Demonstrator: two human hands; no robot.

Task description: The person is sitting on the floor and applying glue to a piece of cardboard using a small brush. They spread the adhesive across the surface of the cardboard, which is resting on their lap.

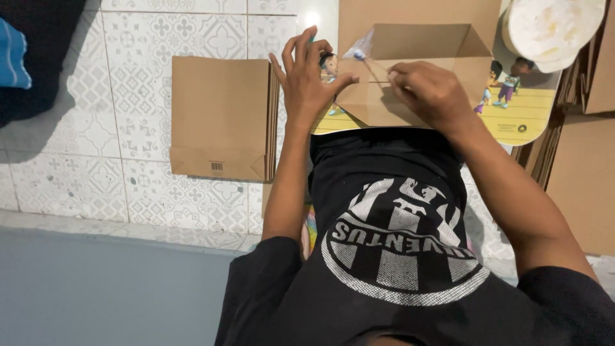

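The thin stick (375,66) lies sideways between both hands on the folded brown paper bag (410,77), its right end pinched in the right hand (430,93) fingers, while the left hand (309,80) presses flat, fingers spread.

I am sitting on a home floor turned small packing workshop; patterned white floor tiles (128,115) lie under me; a stack of flat brown paper bags (221,118) and more brown card (586,160) surround me.
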